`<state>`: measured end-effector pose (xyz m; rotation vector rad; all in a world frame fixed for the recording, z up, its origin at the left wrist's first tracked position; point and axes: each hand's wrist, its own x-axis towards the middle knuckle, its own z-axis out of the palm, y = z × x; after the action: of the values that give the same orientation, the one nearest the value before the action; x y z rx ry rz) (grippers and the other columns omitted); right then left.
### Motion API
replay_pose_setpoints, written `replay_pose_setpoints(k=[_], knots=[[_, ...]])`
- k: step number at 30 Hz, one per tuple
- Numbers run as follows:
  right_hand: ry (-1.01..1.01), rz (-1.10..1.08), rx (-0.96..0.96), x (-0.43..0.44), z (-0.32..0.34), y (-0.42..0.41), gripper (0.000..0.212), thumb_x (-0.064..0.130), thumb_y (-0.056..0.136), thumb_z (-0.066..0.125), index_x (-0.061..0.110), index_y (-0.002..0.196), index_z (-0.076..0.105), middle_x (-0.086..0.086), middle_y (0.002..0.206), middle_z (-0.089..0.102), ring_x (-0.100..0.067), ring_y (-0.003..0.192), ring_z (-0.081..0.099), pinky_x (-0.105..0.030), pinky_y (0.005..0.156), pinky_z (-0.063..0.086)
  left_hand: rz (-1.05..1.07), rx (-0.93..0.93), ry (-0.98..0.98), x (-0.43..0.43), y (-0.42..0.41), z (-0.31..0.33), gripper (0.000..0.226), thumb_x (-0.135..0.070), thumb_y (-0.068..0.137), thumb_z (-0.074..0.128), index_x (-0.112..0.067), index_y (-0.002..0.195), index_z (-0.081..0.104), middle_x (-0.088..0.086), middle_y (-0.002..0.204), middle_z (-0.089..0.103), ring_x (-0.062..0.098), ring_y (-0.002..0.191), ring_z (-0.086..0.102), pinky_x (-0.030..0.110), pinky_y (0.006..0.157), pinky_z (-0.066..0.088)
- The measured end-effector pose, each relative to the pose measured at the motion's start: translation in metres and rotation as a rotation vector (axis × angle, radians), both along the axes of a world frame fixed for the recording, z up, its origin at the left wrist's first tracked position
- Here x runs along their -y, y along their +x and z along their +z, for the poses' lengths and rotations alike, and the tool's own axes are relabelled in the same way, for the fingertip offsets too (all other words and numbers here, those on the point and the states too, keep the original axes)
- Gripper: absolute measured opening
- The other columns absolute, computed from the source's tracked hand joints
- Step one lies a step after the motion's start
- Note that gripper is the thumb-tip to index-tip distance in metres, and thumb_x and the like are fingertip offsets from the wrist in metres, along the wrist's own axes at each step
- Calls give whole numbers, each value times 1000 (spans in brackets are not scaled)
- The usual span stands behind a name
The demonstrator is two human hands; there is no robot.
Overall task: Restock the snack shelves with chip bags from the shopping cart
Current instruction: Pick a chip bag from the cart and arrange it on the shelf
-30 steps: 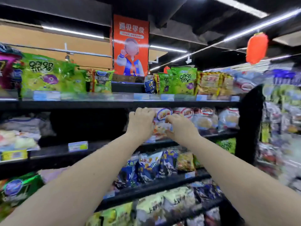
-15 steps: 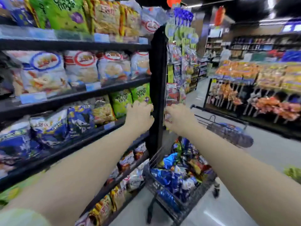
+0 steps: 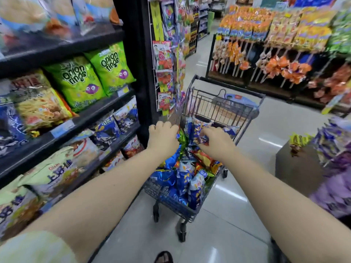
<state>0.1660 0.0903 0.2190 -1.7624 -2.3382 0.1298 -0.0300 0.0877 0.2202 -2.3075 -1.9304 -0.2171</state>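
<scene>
Right hand (image 3: 216, 143) pinches blue chip bag (image 3: 197, 130), long axis upright, in cart (image 3: 218, 109).

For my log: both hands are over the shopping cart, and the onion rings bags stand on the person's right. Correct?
No: the head view shows the onion rings bags on the person's left. Left hand and right hand are over the shopping cart.

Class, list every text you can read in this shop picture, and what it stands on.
"onion rings": left green bag
"onion rings": right green bag
"上好佳": pale bag, lower left
Price tags, cart bags, hanging packets: too blurred to read.
</scene>
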Motion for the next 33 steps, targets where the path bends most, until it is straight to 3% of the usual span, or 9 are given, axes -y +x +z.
replay_pose_setpoints(k=[7,11,22,24,28,33], knots=[[-104,-160,-148,-44,-61,0,36,31,85,67,17,117,61,-5,111,64,-28,106,56,-36,82,47,-28,55,-148,-62,2,-71,33,-22,87,55,-23,119,54,3,116,55,29,111,45,45,95,35],[-175,-217,-276,-61,-88,-1,35,28,81,68,16,114,62,-5,110,65,-24,103,58,-39,84,51,-4,106,-247,-79,6,-108,33,-21,88,55,-24,122,53,2,120,54,29,115,43,46,99,34],[-357,-148,-327,-153,-162,-2,34,25,85,68,15,116,62,-4,115,64,-25,110,54,-38,91,48,212,260,-394,-146,17,-181,37,-27,89,58,-31,125,54,-1,127,52,26,122,40,44,101,30],[-396,-108,-335,-177,-178,0,33,24,85,69,14,115,62,-5,114,64,-25,109,55,-35,88,47,268,264,-423,-163,23,-197,39,-27,88,58,-31,126,53,-1,128,52,26,122,40,44,101,30],[-532,-22,-333,-227,-209,7,34,22,83,71,12,114,63,-7,113,65,-28,105,59,-41,88,51,397,292,-494,-192,39,-223,39,-27,88,59,-30,126,53,0,128,51,27,122,39,44,102,31],[-637,-4,-291,-298,-257,4,26,22,83,67,12,107,63,-10,107,65,-31,97,61,-35,77,50,554,338,-555,-221,55,-256,40,-28,88,59,-28,127,53,1,128,51,28,122,39,46,99,31]])
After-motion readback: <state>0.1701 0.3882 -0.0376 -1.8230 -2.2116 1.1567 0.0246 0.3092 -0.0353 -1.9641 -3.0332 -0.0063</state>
